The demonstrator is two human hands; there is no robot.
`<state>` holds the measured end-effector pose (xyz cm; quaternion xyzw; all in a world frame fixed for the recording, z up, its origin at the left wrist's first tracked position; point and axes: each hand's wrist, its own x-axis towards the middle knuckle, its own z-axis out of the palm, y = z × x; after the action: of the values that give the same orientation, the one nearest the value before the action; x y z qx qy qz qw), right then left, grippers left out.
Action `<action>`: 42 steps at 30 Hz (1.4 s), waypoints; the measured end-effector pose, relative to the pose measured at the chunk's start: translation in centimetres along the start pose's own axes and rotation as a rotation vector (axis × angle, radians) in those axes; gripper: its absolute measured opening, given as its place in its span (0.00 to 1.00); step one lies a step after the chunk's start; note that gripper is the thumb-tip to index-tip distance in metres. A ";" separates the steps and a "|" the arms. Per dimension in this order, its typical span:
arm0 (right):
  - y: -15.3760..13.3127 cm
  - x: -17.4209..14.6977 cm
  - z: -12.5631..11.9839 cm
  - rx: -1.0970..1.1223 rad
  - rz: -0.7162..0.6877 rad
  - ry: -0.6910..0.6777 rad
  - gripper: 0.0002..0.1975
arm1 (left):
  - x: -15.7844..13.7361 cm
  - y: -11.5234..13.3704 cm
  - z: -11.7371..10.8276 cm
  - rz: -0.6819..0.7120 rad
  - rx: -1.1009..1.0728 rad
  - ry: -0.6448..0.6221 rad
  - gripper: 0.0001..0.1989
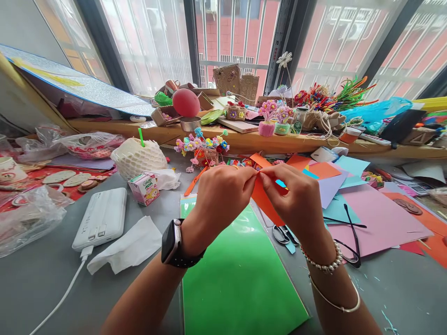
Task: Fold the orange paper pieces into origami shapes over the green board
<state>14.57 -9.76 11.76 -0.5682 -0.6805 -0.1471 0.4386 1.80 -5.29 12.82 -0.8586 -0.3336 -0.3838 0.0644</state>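
Note:
My left hand (226,188) and my right hand (295,193) meet above a green sheet pack (240,279). Both are closed, thumb against finger, in a pinch. Whatever sits between the fingertips is tiny and mostly hidden; a speck of red shows there. Behind the hands lies orange paper (267,207), and whether it touches the fingers I cannot tell. Scissors (282,235) lie below my right hand, partly covered by the paper. A smartwatch (172,243) is on my left wrist and a beaded bracelet (326,266) on my right.
To the left are a white power bank (101,218) with a cable, a tissue (129,244), a small box (144,188) and a coconut in foam net (139,158). Pink paper (377,209) and eyeglasses (354,237) lie right. A flower basket (206,156) stands behind.

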 end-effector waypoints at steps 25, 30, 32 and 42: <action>0.4 0.0 -0.7 0.160 0.070 -0.080 0.07 | 0.0 -0.4 -0.6 0.058 -0.080 -0.023 0.09; 0.7 0.1 -1.3 0.187 0.091 -0.167 0.08 | 0.1 -0.4 -0.7 0.063 -0.111 -0.074 0.08; 0.8 0.2 -1.5 0.177 0.090 -0.228 0.08 | 0.2 -0.6 -0.7 0.054 -0.122 -0.126 0.08; 1.2 0.3 -1.5 0.230 0.099 -0.519 0.05 | 0.7 -2.3 -1.2 0.086 -0.307 -0.446 0.08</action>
<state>16.29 -10.23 12.51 -0.5661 -0.7535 0.1029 0.3181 -0.05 -3.57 13.79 -0.9351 -0.2406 -0.2284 -0.1250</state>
